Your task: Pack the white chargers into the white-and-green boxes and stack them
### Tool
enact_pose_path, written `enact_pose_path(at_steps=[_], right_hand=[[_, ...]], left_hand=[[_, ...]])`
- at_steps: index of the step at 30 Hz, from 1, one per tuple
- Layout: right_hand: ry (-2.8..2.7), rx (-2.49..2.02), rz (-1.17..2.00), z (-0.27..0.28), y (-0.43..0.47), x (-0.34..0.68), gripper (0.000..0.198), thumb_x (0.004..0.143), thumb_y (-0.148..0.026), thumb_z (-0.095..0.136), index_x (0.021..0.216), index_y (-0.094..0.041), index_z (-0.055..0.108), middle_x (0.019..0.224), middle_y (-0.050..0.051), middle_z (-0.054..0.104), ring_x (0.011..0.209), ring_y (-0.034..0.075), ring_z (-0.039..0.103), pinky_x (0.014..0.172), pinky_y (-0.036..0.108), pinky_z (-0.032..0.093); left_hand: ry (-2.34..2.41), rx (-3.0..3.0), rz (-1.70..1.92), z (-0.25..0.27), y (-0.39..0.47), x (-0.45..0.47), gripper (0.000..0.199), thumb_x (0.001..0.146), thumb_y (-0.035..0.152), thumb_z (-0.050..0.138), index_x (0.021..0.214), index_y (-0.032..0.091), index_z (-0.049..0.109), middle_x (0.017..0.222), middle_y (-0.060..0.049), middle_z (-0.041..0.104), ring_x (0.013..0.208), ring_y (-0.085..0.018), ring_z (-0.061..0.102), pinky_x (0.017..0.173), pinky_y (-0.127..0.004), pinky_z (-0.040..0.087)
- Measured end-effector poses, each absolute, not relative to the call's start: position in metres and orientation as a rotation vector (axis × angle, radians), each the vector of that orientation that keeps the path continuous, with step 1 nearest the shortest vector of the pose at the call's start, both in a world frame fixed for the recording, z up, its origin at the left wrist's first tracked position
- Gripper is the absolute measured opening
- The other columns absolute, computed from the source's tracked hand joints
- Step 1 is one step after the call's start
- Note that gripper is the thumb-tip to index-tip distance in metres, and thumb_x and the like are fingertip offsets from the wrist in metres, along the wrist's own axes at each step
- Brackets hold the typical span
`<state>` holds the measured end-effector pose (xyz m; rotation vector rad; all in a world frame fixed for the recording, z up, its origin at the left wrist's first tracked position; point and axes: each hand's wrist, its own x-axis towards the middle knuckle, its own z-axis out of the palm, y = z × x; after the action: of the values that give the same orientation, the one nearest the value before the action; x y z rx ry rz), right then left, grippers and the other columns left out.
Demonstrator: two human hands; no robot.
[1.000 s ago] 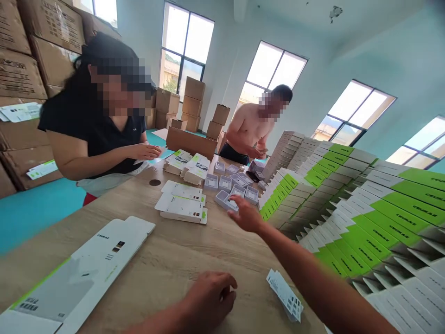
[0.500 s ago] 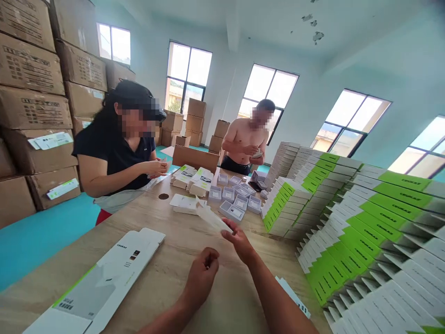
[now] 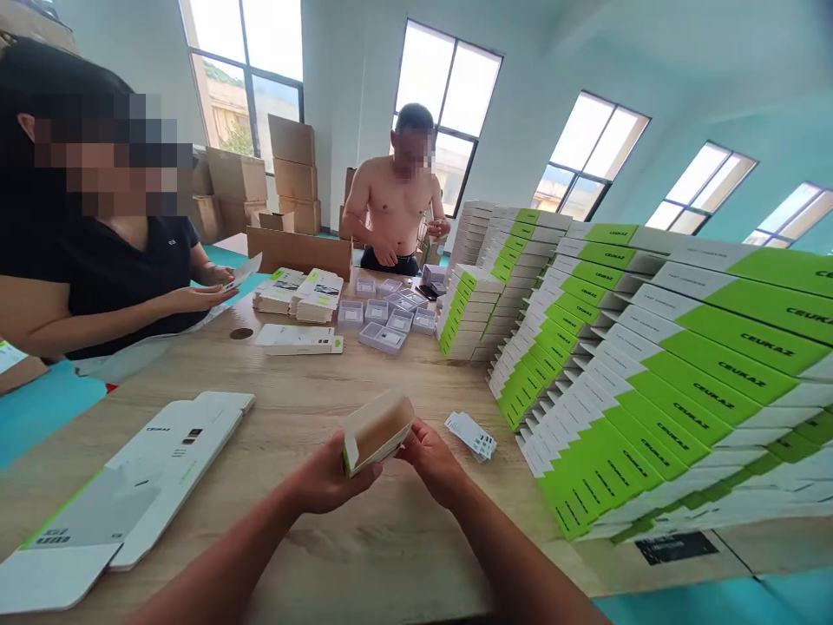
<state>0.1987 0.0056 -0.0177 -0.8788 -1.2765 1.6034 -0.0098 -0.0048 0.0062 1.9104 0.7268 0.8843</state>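
Between my hands, above the table, is a small white and green carton (image 3: 379, 431), opened out into a box shape with its brown inside showing toward me. My left hand (image 3: 325, 476) grips its left side, thumb along the lower edge. On the right end, my right hand (image 3: 433, 460) has its fingers closed on the carton's edge. A few printed cards (image 3: 471, 436) lie on the table just right of my right hand. To the left rests a flat stack of unfolded white cartons (image 3: 140, 477).
Tall stacks of white and green boxes (image 3: 651, 382) line the table's right side. Farther back are flat cartons (image 3: 299, 338), piled cartons (image 3: 317, 295) and grey trays (image 3: 383, 337). One person handles a sheet (image 3: 244, 271) at left; another (image 3: 400, 208) stands behind the table.
The flat carton in my right hand has been opened into a box shape. My left hand has come up and taken hold of it. The view has shifted right and down.
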Motion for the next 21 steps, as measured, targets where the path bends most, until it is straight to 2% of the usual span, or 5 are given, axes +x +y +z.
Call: enact_pose_path(at_steps=[4,7,14,17,21], right_hand=[[-1.173,-1.039,1.17,0.0,-0.021,0.204,0.049,0.083,-0.062,0.074,0.114,-0.026,0.066,0.114,0.007,0.07,0.104,0.024,0.063,0.099,0.042,0.048],[-1.338,-1.114,0.576,0.019,-0.053,0.2,0.032,0.093,-0.051,0.065,0.116,-0.029,0.065,0.1,0.006,0.066,0.09,0.023,0.061,0.084,0.04,0.051],[-1.854,-0.911,-0.317,0.035,-0.082,0.17,0.028,0.092,-0.008,0.063,0.114,-0.026,0.065,0.076,0.004,0.066,0.067,0.021,0.06,0.061,0.035,0.046],[-2.005,-0.763,-0.405,0.032,-0.079,0.173,0.032,0.089,-0.008,0.066,0.116,-0.025,0.065,0.074,0.002,0.066,0.065,0.02,0.061,0.059,0.033,0.045],[-1.659,-0.901,-0.079,0.041,-0.068,0.188,0.036,0.09,-0.029,0.07,0.124,-0.026,0.061,0.097,0.006,0.068,0.081,0.021,0.064,0.069,0.035,0.052]], left_hand=[[0.843,2.082,0.988,-0.003,-0.002,-0.007,0.063,0.086,0.024,0.063,0.148,0.02,0.048,0.137,-0.013,0.066,0.124,-0.03,0.064,0.107,-0.045,0.052],[0.86,2.221,1.112,-0.005,0.002,-0.004,0.072,0.086,0.017,0.06,0.154,0.023,0.038,0.155,-0.014,0.05,0.144,-0.03,0.047,0.119,-0.048,0.04],[0.989,2.259,1.146,-0.005,-0.001,0.005,0.073,0.086,0.014,0.058,0.156,0.023,0.036,0.155,-0.014,0.047,0.143,-0.031,0.045,0.118,-0.047,0.042],[0.9,2.267,1.147,-0.002,-0.005,0.004,0.082,0.082,0.014,0.059,0.158,0.021,0.031,0.158,-0.014,0.045,0.147,-0.033,0.04,0.122,-0.052,0.034],[0.83,2.291,1.105,0.005,-0.007,0.0,0.083,0.084,0.018,0.064,0.159,0.023,0.03,0.155,-0.016,0.047,0.144,-0.035,0.043,0.12,-0.054,0.037]])
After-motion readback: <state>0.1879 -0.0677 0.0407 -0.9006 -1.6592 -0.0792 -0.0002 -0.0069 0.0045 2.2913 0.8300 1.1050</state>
